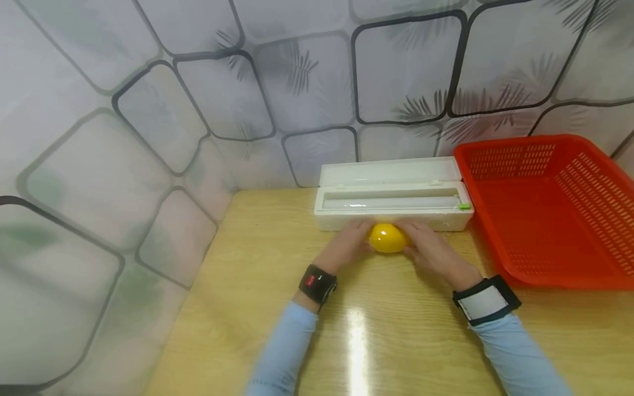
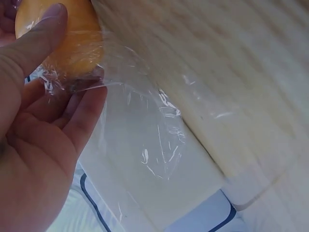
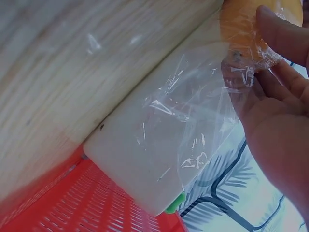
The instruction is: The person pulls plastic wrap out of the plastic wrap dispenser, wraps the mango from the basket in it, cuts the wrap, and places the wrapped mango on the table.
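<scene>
Between my two hands is a smooth, rounded yellow-orange fruit (image 1: 387, 237), its exact kind unclear, with clear cling film (image 2: 166, 113) drawn over its surface. My left hand (image 1: 346, 242) grips it from the left, its thumb lying on the fruit and its fingers behind at the film. From the other side my right hand (image 1: 430, 250) holds it the same way. Loose film (image 3: 166, 108) spreads out from the fruit in both wrist views. Right behind the hands stands a white cling film dispenser (image 1: 451, 223), lid raised, with a film roll (image 1: 391, 203) inside.
A red plastic basket (image 1: 500, 247) with slotted walls stands at the right, against the dispenser's end. A small green tab (image 1: 464, 206) sits at the dispenser's right end. The wooden table (image 1: 257, 264) meets patterned walls (image 1: 317, 82) behind and at the left.
</scene>
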### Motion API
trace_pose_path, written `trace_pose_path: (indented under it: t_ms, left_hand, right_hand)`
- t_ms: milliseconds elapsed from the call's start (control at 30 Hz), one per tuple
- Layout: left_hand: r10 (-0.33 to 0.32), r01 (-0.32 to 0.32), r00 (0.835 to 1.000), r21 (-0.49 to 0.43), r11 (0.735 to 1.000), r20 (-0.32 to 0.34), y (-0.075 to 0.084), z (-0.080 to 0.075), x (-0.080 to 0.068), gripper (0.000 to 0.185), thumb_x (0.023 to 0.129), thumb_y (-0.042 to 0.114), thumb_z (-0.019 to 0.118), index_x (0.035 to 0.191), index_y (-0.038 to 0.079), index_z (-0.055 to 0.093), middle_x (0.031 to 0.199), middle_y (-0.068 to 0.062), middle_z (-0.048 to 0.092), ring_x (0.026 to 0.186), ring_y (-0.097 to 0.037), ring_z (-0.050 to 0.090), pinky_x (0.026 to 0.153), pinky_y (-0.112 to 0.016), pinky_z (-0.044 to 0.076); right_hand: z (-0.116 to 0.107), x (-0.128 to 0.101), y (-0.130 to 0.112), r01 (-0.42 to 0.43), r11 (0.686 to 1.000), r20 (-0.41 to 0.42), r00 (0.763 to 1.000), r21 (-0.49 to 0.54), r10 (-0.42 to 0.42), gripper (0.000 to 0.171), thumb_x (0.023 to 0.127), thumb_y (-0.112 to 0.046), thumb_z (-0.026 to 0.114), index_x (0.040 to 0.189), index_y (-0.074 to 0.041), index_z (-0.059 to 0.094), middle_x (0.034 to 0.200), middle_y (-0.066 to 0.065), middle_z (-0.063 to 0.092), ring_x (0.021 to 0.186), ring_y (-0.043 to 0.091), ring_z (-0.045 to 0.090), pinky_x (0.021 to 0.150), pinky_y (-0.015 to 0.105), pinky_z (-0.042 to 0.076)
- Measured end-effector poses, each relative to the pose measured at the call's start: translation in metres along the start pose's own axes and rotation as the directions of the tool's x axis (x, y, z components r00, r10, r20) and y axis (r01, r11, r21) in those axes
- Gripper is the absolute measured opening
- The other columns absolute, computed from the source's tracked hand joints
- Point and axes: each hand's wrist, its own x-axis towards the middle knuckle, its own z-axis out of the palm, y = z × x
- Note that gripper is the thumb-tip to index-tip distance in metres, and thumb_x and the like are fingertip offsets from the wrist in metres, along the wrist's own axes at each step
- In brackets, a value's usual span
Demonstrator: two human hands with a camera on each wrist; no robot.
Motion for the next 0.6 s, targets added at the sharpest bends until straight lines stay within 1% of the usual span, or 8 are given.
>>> trace_pose_path:
  t_ms: [167,333,433,600]
  left_hand:
    - [0.026,-0.026,1.000,-0.038,0.999,0.008,-0.0044,-0.0011,-0.0015,0.063,0.089,0.017,0.073,0.144,0.006,0.045,0.142,-0.011,0.054,0.133,-0.025,0.047,0.116,-0.033,0.032]
    - [0.054,-0.053,0.998,-0.062,0.997,0.021,-0.0072,-0.0020,-0.0007,0.060,0.089,0.016,0.073,0.142,0.005,0.047,0.137,-0.012,0.057,0.128,-0.025,0.050,0.114,-0.033,0.034]
    - [0.062,-0.059,0.998,-0.091,0.994,0.026,-0.0081,-0.0025,0.0000,0.059,0.089,0.016,0.073,0.141,0.005,0.048,0.134,-0.011,0.059,0.125,-0.023,0.052,0.113,-0.031,0.035]
    - [0.074,-0.070,0.997,-0.149,0.986,0.025,-0.0095,-0.0037,0.0010,0.053,0.089,0.014,0.073,0.137,0.004,0.051,0.128,-0.009,0.062,0.117,-0.020,0.056,0.108,-0.028,0.040]
  right_hand:
    - [0.0000,-0.0002,0.0000,-0.019,0.999,0.006,1.000,0.041,0.019,0.054,0.086,0.011,0.067,0.135,0.003,0.044,0.132,0.023,0.053,0.122,0.038,0.049,0.109,0.057,0.036]
    - [-0.0007,-0.0005,-0.0001,-0.043,0.995,0.015,0.999,0.086,0.042,0.048,0.089,0.010,0.064,0.132,0.004,0.043,0.127,0.023,0.052,0.116,0.036,0.050,0.106,0.057,0.039]
    - [-0.0011,-0.0014,0.0011,-0.050,0.996,0.024,0.999,0.072,0.048,0.048,0.090,0.008,0.064,0.133,0.004,0.044,0.131,0.024,0.048,0.118,0.037,0.048,0.107,0.058,0.038]
    - [-0.0026,-0.0034,0.0018,-0.041,0.999,0.013,0.999,0.027,0.041,0.051,0.090,0.006,0.066,0.136,0.003,0.045,0.135,0.025,0.045,0.122,0.040,0.047,0.107,0.059,0.038]
